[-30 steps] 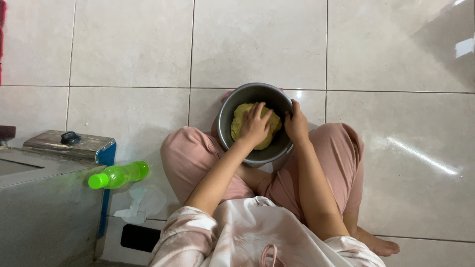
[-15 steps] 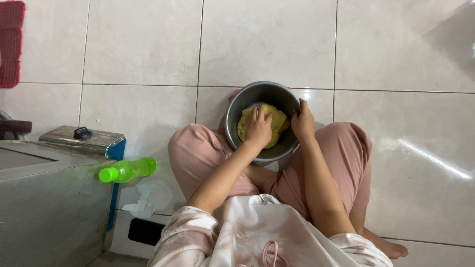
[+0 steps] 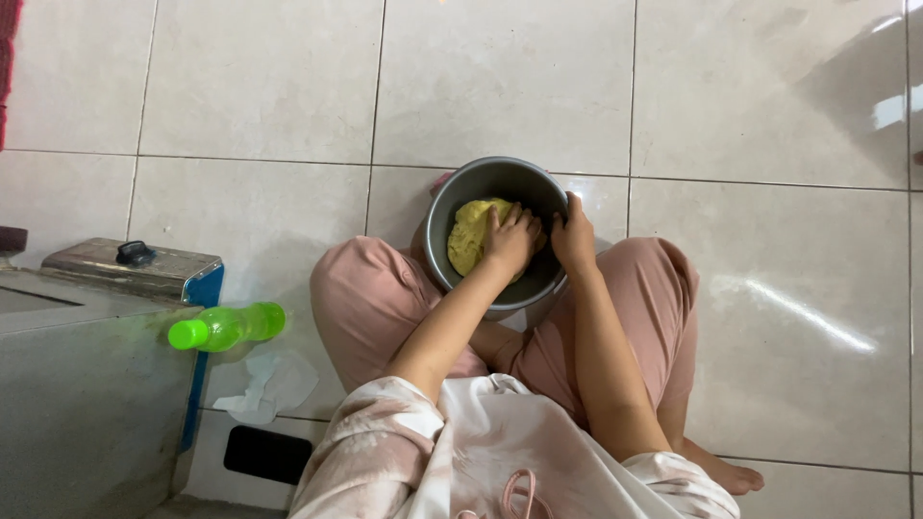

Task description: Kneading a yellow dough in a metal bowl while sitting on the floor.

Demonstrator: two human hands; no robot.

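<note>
In the head view we look straight down at a person sitting cross-legged in pink trousers point(image 3: 635, 298) on a pale tiled floor point(image 3: 260, 86). A grey metal bowl point(image 3: 452, 207) rests in front of the knees, just beyond the crossed legs, and holds a lump of yellow dough point(image 3: 471, 235). We see the left hand point(image 3: 511, 238) lying palm-down on the dough, its fingers pressed together and curled into the lump. The right hand point(image 3: 574, 234) grips the bowl's right rim, fingers closed over the edge with the thumb outside.

To the left, well apart from the bowl, a green plastic bottle point(image 3: 226, 327) lies on its side against a grey metal box point(image 3: 87, 404). Just near of the bottle a crumpled white tissue point(image 3: 274, 384) lies on the floor.
</note>
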